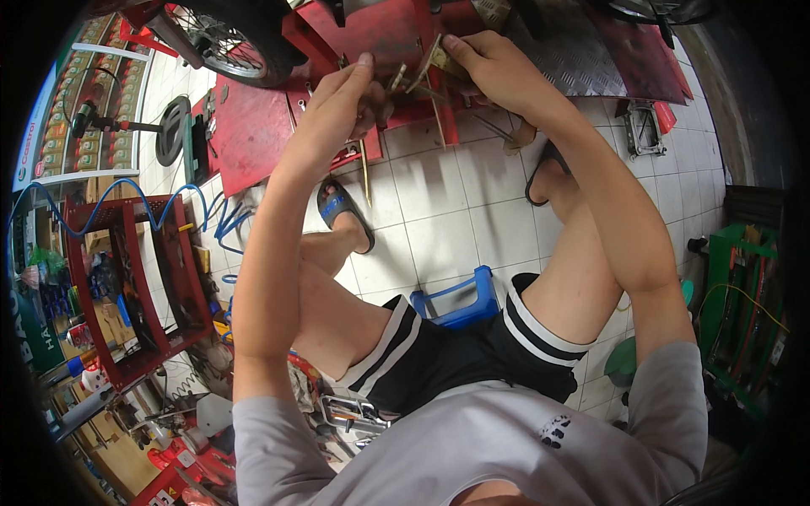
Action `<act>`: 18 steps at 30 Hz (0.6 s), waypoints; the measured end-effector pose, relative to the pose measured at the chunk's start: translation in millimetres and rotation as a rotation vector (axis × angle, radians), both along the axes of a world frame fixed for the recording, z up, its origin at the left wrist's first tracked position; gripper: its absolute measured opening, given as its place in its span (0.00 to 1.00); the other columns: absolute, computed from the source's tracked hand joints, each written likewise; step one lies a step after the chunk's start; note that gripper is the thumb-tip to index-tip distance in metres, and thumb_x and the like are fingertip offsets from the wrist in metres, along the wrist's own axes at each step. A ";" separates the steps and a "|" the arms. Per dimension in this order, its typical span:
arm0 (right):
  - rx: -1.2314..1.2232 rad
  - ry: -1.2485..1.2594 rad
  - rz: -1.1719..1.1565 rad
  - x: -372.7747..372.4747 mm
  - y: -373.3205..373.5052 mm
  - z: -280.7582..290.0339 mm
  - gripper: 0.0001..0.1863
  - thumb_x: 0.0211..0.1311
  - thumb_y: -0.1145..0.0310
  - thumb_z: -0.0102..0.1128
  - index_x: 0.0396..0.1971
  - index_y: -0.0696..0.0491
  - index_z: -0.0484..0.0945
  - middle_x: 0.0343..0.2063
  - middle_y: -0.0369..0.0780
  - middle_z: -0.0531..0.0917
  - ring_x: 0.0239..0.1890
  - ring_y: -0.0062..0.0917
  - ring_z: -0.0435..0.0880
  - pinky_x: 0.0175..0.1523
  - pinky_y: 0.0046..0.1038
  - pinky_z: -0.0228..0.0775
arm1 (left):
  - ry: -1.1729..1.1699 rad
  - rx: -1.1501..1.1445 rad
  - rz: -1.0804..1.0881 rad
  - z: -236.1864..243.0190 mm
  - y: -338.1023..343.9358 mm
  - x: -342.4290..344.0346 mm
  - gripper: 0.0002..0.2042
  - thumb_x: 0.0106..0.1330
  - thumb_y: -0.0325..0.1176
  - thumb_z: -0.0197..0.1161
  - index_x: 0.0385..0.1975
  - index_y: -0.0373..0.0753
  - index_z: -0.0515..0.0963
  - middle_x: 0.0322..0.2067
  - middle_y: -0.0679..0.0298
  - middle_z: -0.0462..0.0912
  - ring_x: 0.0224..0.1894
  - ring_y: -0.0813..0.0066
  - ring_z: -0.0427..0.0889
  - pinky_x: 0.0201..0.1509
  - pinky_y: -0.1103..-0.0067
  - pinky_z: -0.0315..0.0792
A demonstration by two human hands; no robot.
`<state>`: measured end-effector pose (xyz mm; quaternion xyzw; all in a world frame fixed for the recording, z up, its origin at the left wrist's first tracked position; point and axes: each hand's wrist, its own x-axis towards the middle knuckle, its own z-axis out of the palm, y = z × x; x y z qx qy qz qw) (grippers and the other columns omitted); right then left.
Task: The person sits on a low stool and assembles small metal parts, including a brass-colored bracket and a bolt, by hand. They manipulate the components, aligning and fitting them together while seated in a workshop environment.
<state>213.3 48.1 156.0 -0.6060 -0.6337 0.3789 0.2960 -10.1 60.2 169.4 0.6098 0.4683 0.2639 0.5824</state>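
My left hand (pixel 350 99) has curled fingers beside a small brassy metal piece (pixel 397 79) at the red lift; whatever it grips is hidden. My right hand (pixel 483 63) is closed on a worn, yellowish flat metal part (pixel 439 61), thumb on top. Between the hands rises a red steel upright (pixel 443 118) of the lift. Below my right hand, a thin metal shaft (pixel 494 126) slants toward a dull tan piece (pixel 516 138). A thin brass-coloured rod (pixel 366 173) hangs below my left hand.
A motorbike wheel (pixel 236 55) stands on the red platform (pixel 245 135). A red rack (pixel 143 346) with a blue air hose (pixel 126 184) is left, a green stand (pixel 730 274) right. A blue stool (pixel 456 308) is under me; a metal frame (pixel 644 131) lies beyond my right arm.
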 end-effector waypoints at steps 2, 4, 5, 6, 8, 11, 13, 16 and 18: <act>0.001 0.037 -0.081 4.9 3.6 -1.3 0.26 0.71 0.50 0.43 0.38 0.60 0.78 0.24 0.37 0.79 0.25 0.19 0.77 0.27 0.24 0.69 | 0.043 -0.050 -0.015 4.5 -3.3 4.0 0.23 0.74 0.51 0.40 0.36 0.36 0.75 0.17 0.71 0.69 0.18 0.85 0.60 0.21 0.85 0.52; 0.115 0.135 -0.150 10.5 11.4 -3.6 0.26 0.71 0.50 0.43 0.37 0.60 0.79 0.24 0.38 0.79 0.24 0.20 0.76 0.27 0.24 0.68 | 0.054 -0.036 0.018 1.4 -1.0 2.2 0.23 0.74 0.51 0.40 0.37 0.36 0.75 0.17 0.71 0.69 0.17 0.85 0.60 0.21 0.85 0.52; 0.039 0.078 -0.196 9.8 8.9 -6.9 0.26 0.71 0.50 0.43 0.35 0.60 0.79 0.24 0.38 0.79 0.25 0.20 0.77 0.28 0.25 0.69 | 0.059 -0.029 0.034 0.4 -0.1 1.9 0.23 0.74 0.51 0.40 0.37 0.36 0.75 0.17 0.72 0.69 0.17 0.85 0.60 0.21 0.85 0.52; 0.102 0.027 -0.077 4.6 0.8 -3.8 0.25 0.71 0.52 0.44 0.35 0.60 0.79 0.23 0.38 0.79 0.25 0.21 0.78 0.28 0.26 0.70 | 0.035 -0.040 0.020 0.4 0.2 2.5 0.23 0.74 0.51 0.40 0.36 0.37 0.75 0.17 0.71 0.69 0.17 0.86 0.60 0.21 0.85 0.52; 0.062 -0.081 0.001 0.9 4.9 -9.1 0.25 0.71 0.52 0.44 0.37 0.61 0.79 0.24 0.39 0.80 0.25 0.22 0.79 0.30 0.26 0.71 | -0.012 -0.061 -0.007 0.2 0.8 4.2 0.23 0.74 0.51 0.40 0.34 0.37 0.74 0.17 0.71 0.69 0.17 0.86 0.60 0.21 0.85 0.51; 0.113 0.010 -0.179 12.2 10.8 -2.9 0.25 0.71 0.51 0.44 0.38 0.60 0.80 0.22 0.39 0.80 0.23 0.22 0.78 0.31 0.27 0.72 | 0.025 0.019 0.002 -3.8 0.3 4.1 0.23 0.74 0.50 0.40 0.32 0.37 0.74 0.17 0.71 0.69 0.17 0.86 0.60 0.21 0.84 0.50; 0.114 0.001 -0.093 7.3 4.9 -1.7 0.25 0.71 0.51 0.44 0.37 0.60 0.79 0.21 0.39 0.79 0.23 0.22 0.77 0.30 0.26 0.72 | 0.028 0.043 0.031 -1.8 -0.7 5.1 0.23 0.74 0.50 0.40 0.32 0.37 0.74 0.16 0.72 0.68 0.17 0.86 0.59 0.21 0.84 0.50; 0.004 0.010 -0.065 3.7 3.0 -7.0 0.25 0.70 0.51 0.44 0.36 0.60 0.79 0.22 0.41 0.80 0.26 0.25 0.79 0.32 0.27 0.71 | 0.060 0.035 -0.017 -0.6 0.4 6.6 0.23 0.74 0.51 0.40 0.32 0.37 0.74 0.16 0.72 0.67 0.17 0.86 0.58 0.21 0.85 0.50; 0.001 -0.022 -0.189 9.7 11.8 -5.4 0.25 0.69 0.52 0.44 0.32 0.60 0.80 0.24 0.47 0.82 0.29 0.34 0.83 0.38 0.34 0.72 | 0.067 0.038 -0.020 -0.7 0.0 6.8 0.23 0.74 0.50 0.41 0.32 0.36 0.75 0.16 0.72 0.68 0.17 0.86 0.59 0.22 0.85 0.52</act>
